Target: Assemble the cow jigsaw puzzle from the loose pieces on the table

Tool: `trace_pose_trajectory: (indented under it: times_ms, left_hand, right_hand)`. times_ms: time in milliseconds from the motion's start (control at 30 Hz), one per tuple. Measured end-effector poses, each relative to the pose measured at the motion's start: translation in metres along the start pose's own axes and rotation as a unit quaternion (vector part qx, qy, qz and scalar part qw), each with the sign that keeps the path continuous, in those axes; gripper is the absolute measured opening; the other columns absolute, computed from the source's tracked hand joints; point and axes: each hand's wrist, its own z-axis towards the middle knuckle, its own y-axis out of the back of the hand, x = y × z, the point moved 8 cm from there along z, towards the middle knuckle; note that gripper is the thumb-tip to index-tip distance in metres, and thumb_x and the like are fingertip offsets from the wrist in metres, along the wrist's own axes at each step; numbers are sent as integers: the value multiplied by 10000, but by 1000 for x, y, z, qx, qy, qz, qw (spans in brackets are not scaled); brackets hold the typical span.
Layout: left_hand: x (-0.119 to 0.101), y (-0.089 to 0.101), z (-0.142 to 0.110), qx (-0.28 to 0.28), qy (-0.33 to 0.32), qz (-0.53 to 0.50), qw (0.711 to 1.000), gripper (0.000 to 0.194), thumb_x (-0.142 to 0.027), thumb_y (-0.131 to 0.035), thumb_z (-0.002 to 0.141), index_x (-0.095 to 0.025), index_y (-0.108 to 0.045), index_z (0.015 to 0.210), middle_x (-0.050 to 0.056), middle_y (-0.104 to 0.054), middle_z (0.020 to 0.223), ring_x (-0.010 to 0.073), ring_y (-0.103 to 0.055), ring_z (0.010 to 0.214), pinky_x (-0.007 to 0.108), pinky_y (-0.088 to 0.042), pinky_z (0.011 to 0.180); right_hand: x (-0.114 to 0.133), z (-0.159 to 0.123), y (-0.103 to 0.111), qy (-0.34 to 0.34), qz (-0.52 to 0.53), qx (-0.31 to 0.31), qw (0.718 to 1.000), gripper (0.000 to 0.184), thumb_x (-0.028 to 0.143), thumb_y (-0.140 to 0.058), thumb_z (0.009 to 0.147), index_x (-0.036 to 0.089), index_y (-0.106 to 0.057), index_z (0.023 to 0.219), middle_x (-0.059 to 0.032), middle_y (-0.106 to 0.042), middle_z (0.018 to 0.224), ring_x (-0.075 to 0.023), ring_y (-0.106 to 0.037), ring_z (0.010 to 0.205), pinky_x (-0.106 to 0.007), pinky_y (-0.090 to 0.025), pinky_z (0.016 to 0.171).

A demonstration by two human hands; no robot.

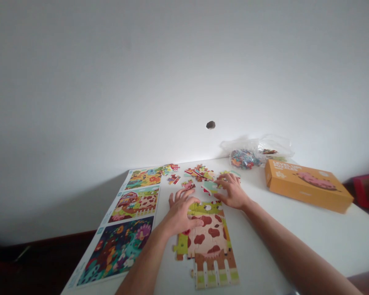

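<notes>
Cow puzzle (209, 231), partly joined, lies near on the white table (322, 233), the left hand (181, 211) empty and loosely spread over its far-left part. Farther, the right hand (232, 191) is curled at a pale-green piece (210, 187); whether it grips, I cannot tell.

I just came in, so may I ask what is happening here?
On a white table, a person handles a partly joined cardboard puzzle showing a spotted cow: the left hand is at its left edge, the right hand beside a loose pale green piece. More loose pieces lie beyond. A printed paper sheet lies left, an orange cardboard box right.
</notes>
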Motion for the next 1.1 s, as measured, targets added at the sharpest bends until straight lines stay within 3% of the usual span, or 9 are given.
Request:
trace_pose_trajectory:
  times_ms: [333,533,667,967,1100]
  left_hand:
    - [0,0,1,1,4,-5,1000,575,-433,-856,583,-333,-653,1112,59,-442,1500,405,-271,1415,719,-99,1114]
    - [0,0,0,4,9,-9,1000,576,-439,-858,585,-334,-654,1113,51,-442,1500,410,-270,1414,732,-78,1110]
    - [-1,1,1,6,11,-8,1000,572,-435,-858,585,-339,-650,1109,45,-448,1495,399,-264,1419,727,-69,1113]
    - [-1,1,0,5,10,-5,1000,596,-425,-864,578,-356,-643,1127,43,-450,1494,395,-270,1418,724,-79,1113]
    - [1,-1,1,11,17,-3,1000,591,-443,-859,578,-352,-642,1120,31,-439,1502,389,-257,1423,718,-72,1118]
  right_hand:
    - [-10,0,-5,-23,-17,-6,1000,458,520,-660,832,278,-652,1220,-110,-555,1209,-323,-455,1137,-522,-361,974]
    - [-45,-4,3,-170,-72,-99,978,412,510,-630,851,258,-678,1174,-139,-564,1144,-341,-470,1103,-537,-380,937]
    - [-57,-9,9,-231,-106,-138,957,421,555,-627,834,254,-708,1117,-154,-562,1133,-361,-477,1087,-569,-358,936]
    - [-61,-11,9,-267,-125,-130,947,420,548,-623,828,251,-715,1110,-157,-569,1102,-367,-481,1070,-563,-330,938]
    - [-63,-11,7,-307,-131,-88,939,459,547,-593,840,253,-689,1179,-148,-547,1152,-356,-458,1121,-526,-307,974]
